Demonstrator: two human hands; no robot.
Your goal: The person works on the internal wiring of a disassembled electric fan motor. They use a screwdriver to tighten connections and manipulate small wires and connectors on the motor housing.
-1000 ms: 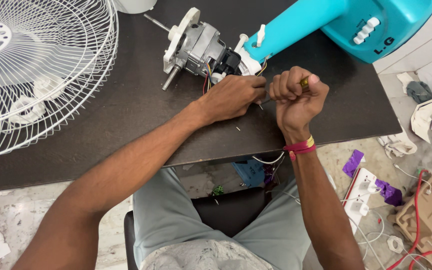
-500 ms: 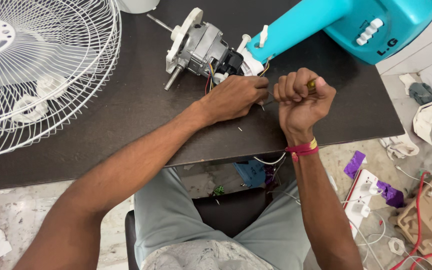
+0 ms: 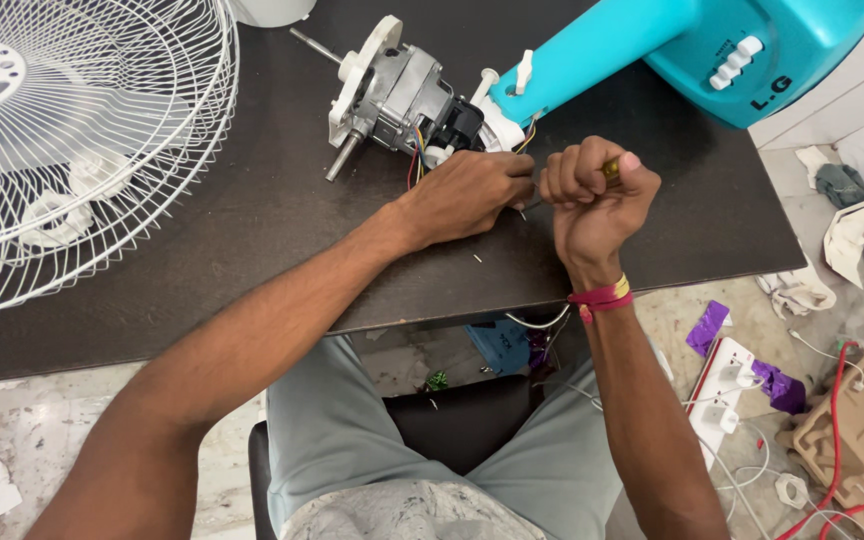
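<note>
Dark brown worktop (image 3: 152, 240), matte, w/ a few tiny bits of wire or screws lying loose near the hands. On it, far left: white wire fan guard (image 3: 62, 150), lying flat, overhanging the pic edge. Centre top: bare grey fan motor (image 3: 397, 95), shaft pointing up-left, coloured wires bunched at its rear. Motor joins a turquoise fan stand (image 3: 652, 45) w/ white push buttons, lying tilted across the top-right corner of the worktop.

Left hand (image 3: 467, 195) rests on the worktop just below the motor's rear, fingers curled narrow, pinching at the wires; exactly what they grip is hidden. Right hand (image 3: 592, 190) just beside it, touching or nearly so, closed in a fist round a yellow-handled tool (image 3: 611, 168); only the handle end shows by the thumb, thin metal tip pokes out toward the left hand. Red and yellow thread band (image 3: 602, 295) on the right wrist.

Person is seated at the worktop's near edge, grey shorts, dark seat.

Room: pale speckled stone floor, cluttered on the right w/ a white power strip (image 3: 727, 390) w/ plugs in it, purple scraps, white and red cables, a moulded cardboard tray (image 3: 852, 440), crumpled cloth and white bags. Blue item sits under the worktop.
</note>
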